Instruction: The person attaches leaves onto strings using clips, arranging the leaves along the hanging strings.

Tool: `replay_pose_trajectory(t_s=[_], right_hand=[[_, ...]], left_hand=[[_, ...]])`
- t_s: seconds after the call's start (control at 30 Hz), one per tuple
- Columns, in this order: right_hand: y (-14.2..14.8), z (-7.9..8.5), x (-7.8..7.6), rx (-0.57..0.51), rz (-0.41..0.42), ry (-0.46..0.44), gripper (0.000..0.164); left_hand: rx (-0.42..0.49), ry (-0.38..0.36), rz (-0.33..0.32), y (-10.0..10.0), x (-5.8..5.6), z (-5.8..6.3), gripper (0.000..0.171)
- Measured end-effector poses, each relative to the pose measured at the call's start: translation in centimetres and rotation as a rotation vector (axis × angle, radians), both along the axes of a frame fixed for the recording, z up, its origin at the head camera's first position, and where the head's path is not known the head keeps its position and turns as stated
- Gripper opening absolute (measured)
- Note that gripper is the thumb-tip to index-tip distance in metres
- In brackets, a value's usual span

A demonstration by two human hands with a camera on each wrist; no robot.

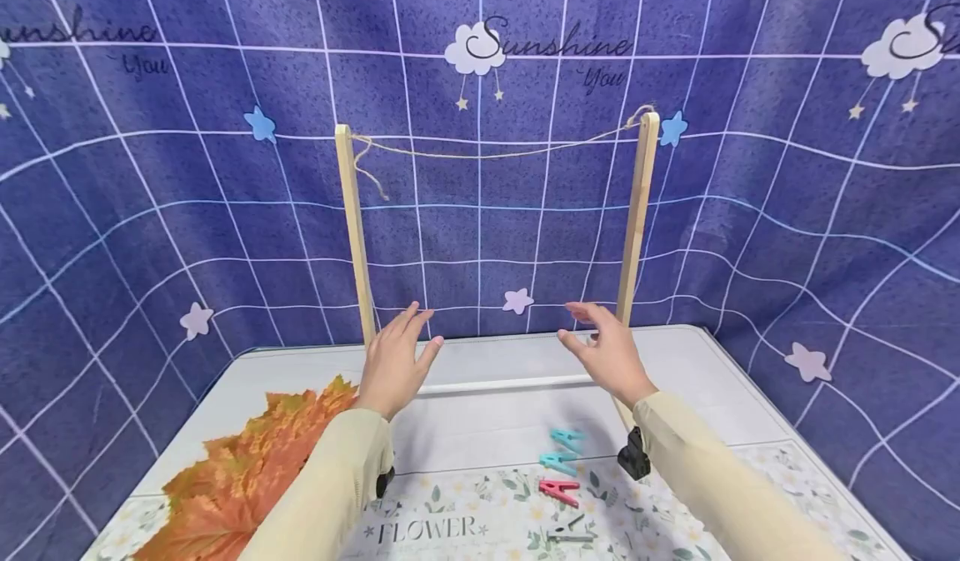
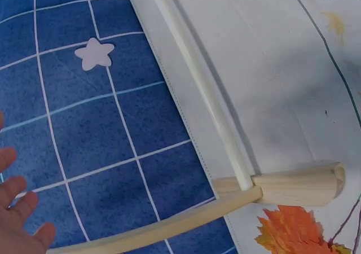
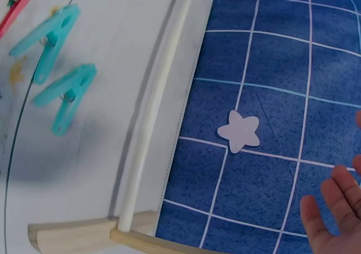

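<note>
My left hand [image 1: 393, 365] hovers by the left wooden post [image 1: 354, 236], fingers loosely extended and holding nothing. Close to the right wooden post [image 1: 637, 211], my right hand [image 1: 611, 357] is raised with its fingers slightly bent and nothing in them. Between the tops of the posts sags a thin twine [image 1: 480, 157]; a loose end dangles at the left. A white rod [image 2: 197, 84] joins the posts low down. On the table lie two teal clothespins [image 3: 67, 96], a red clothespin [image 1: 559, 492] and a greyish-green clothespin [image 1: 572, 531]. Fingers of both hands also show at the wrist views' edges.
Orange and yellow artificial maple leaves [image 1: 247, 461] lie in a pile at the table's left, beside my left forearm. The white table cover [image 1: 480, 428] has a floral print along its front. A blue gridded curtain [image 1: 480, 236] hangs behind the wooden frame.
</note>
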State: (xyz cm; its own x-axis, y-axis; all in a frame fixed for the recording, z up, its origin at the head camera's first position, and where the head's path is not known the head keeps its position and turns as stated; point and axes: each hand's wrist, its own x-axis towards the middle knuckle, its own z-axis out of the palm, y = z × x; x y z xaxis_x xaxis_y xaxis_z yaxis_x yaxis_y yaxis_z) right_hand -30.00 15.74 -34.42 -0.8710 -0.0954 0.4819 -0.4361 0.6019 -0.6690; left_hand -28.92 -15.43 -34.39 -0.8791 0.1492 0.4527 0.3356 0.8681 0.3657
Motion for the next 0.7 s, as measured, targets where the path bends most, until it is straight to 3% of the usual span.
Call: replay_pose_trajectory(t_s=[0.2, 0.43, 0.7], right_hand=[[0.3, -0.1, 0.1, -0.072, 0.029, -0.045, 0.049], [0.6, 0.3, 0.3, -0.128, 0.049, -0.099, 0.049], [1.1, 0.4, 0.6, -0.134, 0.070, -0.098, 0.046]], left_hand=[[0.087, -0.045, -0.024, -1.3, 0.1, -0.2, 0.050], [0.156, -0.007, -0.058, -3.1, 0.5, 0.2, 0.041], [0.193, -0.104, -0.048, -5.6, 1.4, 0.7, 0.040]])
